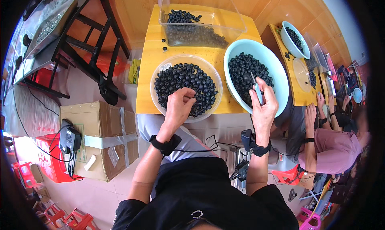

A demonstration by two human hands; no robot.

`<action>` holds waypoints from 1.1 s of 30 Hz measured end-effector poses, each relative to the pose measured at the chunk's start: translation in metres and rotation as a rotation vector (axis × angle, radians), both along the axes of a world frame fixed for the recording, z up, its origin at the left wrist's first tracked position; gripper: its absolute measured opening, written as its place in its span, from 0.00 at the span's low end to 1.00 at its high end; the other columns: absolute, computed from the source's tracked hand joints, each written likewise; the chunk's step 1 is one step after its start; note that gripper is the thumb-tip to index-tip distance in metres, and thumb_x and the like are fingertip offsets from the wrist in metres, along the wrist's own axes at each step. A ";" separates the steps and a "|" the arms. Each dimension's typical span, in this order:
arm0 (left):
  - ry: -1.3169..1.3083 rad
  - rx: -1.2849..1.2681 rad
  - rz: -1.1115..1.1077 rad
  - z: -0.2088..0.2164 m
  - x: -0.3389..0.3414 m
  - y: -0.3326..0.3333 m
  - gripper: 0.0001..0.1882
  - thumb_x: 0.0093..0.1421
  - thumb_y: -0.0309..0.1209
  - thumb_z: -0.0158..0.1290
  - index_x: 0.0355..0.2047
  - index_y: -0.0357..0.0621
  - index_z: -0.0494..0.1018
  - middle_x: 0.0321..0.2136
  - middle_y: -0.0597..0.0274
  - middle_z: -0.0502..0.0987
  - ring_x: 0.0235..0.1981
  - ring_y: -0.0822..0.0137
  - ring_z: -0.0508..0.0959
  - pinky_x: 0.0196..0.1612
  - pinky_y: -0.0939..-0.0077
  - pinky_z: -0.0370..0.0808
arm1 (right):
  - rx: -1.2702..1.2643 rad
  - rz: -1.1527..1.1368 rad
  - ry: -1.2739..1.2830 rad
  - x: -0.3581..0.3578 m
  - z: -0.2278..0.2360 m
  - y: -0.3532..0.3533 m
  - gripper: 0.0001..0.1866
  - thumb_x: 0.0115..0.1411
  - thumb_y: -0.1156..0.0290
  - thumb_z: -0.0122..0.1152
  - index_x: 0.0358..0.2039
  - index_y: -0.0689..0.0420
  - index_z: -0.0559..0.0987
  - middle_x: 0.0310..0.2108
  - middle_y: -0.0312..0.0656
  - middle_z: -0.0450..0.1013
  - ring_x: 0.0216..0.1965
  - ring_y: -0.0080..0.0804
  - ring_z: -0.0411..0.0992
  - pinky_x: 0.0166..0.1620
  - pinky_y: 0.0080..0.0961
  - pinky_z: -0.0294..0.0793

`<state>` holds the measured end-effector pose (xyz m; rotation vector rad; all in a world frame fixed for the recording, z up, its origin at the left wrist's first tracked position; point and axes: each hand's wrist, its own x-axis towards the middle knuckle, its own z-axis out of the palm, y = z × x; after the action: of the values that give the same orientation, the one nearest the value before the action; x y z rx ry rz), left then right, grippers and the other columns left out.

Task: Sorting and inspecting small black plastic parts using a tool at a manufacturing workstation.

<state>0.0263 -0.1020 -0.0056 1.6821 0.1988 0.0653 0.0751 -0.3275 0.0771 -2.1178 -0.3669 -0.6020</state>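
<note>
Yellow tabletop is carrying a pale-blue basin, right, and clear round tub, left. Your left hand is reaching over the tub; cannot tell its grip. Your right hand is clamping a blue-handled tool. Black round pieces are filling both.

1 blu bowl, 2 clr tubs on near tbl.
</note>
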 end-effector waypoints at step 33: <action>-0.012 -1.220 -0.247 -0.002 -0.033 0.013 0.10 0.59 0.24 0.55 0.42 0.39 0.73 0.38 0.55 0.77 0.38 0.70 0.78 0.42 0.78 0.77 | -0.230 0.458 0.224 -0.054 -0.015 0.056 0.11 0.55 0.65 0.64 0.36 0.56 0.79 0.26 0.41 0.75 0.23 0.38 0.75 0.25 0.31 0.72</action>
<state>-0.0069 -0.0888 -0.0077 0.4780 -0.0039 -0.2005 0.0206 -0.2716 0.0619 -2.1859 -0.7944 -0.0572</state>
